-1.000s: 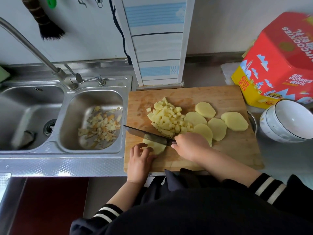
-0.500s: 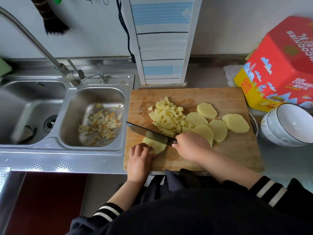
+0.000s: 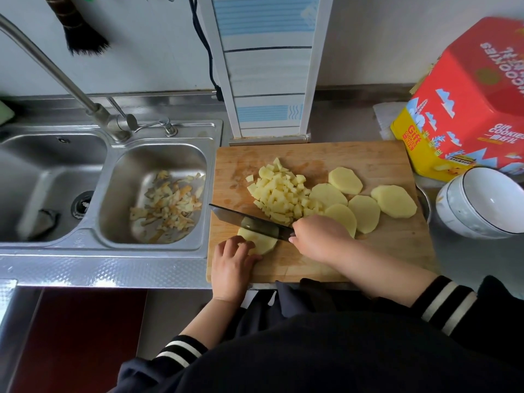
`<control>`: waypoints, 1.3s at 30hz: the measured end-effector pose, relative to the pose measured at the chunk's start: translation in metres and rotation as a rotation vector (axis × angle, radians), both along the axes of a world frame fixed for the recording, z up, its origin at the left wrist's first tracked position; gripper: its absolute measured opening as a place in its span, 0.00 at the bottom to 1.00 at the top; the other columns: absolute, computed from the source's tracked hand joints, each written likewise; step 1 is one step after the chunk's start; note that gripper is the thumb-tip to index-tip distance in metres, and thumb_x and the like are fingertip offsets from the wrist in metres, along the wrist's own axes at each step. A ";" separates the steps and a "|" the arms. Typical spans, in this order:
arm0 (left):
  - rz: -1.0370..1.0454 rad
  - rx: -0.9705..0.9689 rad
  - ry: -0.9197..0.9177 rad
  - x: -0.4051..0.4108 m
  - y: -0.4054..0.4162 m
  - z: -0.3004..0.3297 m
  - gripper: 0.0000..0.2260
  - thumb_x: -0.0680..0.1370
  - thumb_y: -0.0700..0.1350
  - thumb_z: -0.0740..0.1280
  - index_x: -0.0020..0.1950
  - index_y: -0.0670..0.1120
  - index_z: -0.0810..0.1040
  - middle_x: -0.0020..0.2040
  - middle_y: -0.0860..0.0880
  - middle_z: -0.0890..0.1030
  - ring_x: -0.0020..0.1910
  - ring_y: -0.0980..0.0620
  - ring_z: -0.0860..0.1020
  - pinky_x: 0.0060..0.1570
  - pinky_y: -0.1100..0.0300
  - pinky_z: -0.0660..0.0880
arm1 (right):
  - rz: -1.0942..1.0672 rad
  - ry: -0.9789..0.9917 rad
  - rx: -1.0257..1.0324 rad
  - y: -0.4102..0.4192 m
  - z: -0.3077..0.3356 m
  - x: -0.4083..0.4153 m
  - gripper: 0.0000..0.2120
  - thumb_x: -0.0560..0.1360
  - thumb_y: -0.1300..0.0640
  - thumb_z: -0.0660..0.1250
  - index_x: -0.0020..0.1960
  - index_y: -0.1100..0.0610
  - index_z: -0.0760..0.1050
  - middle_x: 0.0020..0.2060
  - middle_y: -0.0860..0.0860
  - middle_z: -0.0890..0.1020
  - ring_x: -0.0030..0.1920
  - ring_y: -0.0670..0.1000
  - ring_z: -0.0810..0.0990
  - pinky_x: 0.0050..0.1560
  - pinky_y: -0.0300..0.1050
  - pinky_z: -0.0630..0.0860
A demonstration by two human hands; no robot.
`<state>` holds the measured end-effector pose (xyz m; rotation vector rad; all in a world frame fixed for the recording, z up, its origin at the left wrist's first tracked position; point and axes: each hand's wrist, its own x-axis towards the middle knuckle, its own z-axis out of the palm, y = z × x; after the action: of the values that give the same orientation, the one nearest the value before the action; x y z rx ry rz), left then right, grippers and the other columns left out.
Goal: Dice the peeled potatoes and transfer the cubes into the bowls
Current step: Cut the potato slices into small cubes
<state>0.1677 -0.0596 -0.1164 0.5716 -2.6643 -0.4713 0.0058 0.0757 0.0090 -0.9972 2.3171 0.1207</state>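
Your right hand (image 3: 320,238) grips the dark-bladed knife (image 3: 249,222), blade on the pale yellow potato slice (image 3: 259,241) at the near left of the wooden cutting board (image 3: 368,163). Your left hand (image 3: 231,263) steadies it, fingers curled. Diced cube pile (image 3: 280,194) mid-board, five flat slices (image 3: 364,212) right. Stacked white bowls (image 3: 482,207) on the table, far right.

The person wears a dark, near-black top that fills the lower frame. Both sleeves are pushed up the forearms, and each ribbed cuff, the left cuff (image 3: 181,348) and the right cuff (image 3: 448,304), carries two pale stripes. The left hand (image 3: 231,266) and right hand (image 3: 320,239) are bare.
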 end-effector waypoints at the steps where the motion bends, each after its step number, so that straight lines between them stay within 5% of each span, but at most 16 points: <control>1: 0.000 0.002 -0.003 0.000 -0.001 0.000 0.12 0.74 0.53 0.65 0.47 0.45 0.81 0.50 0.45 0.79 0.45 0.41 0.74 0.46 0.57 0.67 | -0.006 -0.001 0.003 -0.001 -0.002 0.000 0.14 0.83 0.50 0.56 0.50 0.57 0.76 0.43 0.53 0.79 0.44 0.55 0.78 0.38 0.46 0.72; 6: 0.009 0.025 -0.001 0.000 0.000 0.000 0.13 0.74 0.54 0.65 0.47 0.46 0.81 0.50 0.46 0.79 0.46 0.43 0.72 0.46 0.57 0.67 | -0.033 0.017 0.033 -0.003 -0.009 0.005 0.13 0.83 0.53 0.58 0.51 0.58 0.79 0.35 0.50 0.73 0.38 0.54 0.74 0.35 0.44 0.69; 11: 0.004 -0.006 -0.016 0.000 0.000 0.001 0.13 0.74 0.54 0.65 0.47 0.46 0.81 0.50 0.46 0.78 0.46 0.44 0.72 0.45 0.57 0.68 | -0.044 0.040 -0.018 0.004 -0.008 0.013 0.14 0.83 0.51 0.55 0.51 0.57 0.77 0.43 0.52 0.79 0.45 0.56 0.79 0.38 0.45 0.70; 16: 0.023 0.022 -0.055 0.001 0.003 0.005 0.14 0.74 0.55 0.64 0.48 0.46 0.82 0.51 0.46 0.79 0.47 0.42 0.73 0.44 0.54 0.72 | 0.005 0.108 -0.092 0.014 -0.006 0.030 0.13 0.84 0.53 0.53 0.51 0.55 0.75 0.41 0.51 0.79 0.42 0.56 0.78 0.31 0.45 0.63; 19: 0.019 0.040 -0.063 0.002 0.002 0.005 0.10 0.73 0.52 0.71 0.49 0.46 0.81 0.51 0.46 0.78 0.47 0.42 0.73 0.42 0.52 0.74 | -0.038 0.118 -0.075 0.011 -0.005 0.029 0.12 0.84 0.52 0.53 0.47 0.53 0.72 0.32 0.48 0.69 0.37 0.54 0.73 0.27 0.44 0.59; 23: 0.017 0.063 -0.077 0.002 0.003 0.007 0.13 0.68 0.45 0.79 0.49 0.46 0.81 0.51 0.45 0.79 0.45 0.40 0.75 0.40 0.51 0.76 | -0.069 0.089 -0.048 0.008 -0.002 0.021 0.15 0.84 0.49 0.53 0.55 0.56 0.75 0.40 0.50 0.78 0.39 0.54 0.74 0.31 0.44 0.65; 28: 0.013 0.033 -0.060 0.002 0.004 0.009 0.11 0.74 0.53 0.67 0.49 0.47 0.80 0.51 0.46 0.78 0.45 0.41 0.75 0.40 0.51 0.76 | -0.025 0.076 0.001 0.010 -0.003 0.019 0.16 0.84 0.49 0.53 0.54 0.57 0.76 0.43 0.52 0.78 0.41 0.54 0.76 0.34 0.45 0.68; 31: 0.018 0.050 -0.062 0.002 0.004 0.009 0.11 0.71 0.47 0.76 0.49 0.46 0.81 0.51 0.45 0.78 0.45 0.40 0.76 0.40 0.50 0.76 | -0.030 0.041 0.019 0.010 0.000 0.011 0.16 0.83 0.48 0.54 0.56 0.57 0.75 0.46 0.52 0.80 0.46 0.55 0.79 0.39 0.46 0.72; 39: 0.012 0.071 -0.069 0.001 0.004 0.013 0.14 0.67 0.44 0.80 0.48 0.45 0.81 0.50 0.44 0.79 0.45 0.39 0.77 0.40 0.50 0.77 | -0.040 0.058 -0.039 0.009 0.006 0.011 0.16 0.83 0.47 0.55 0.52 0.57 0.76 0.37 0.49 0.74 0.40 0.53 0.76 0.34 0.45 0.68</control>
<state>0.1689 -0.0560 -0.1029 0.6356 -2.7172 -0.5544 0.0169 0.0843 0.0152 -0.9780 2.3989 0.0893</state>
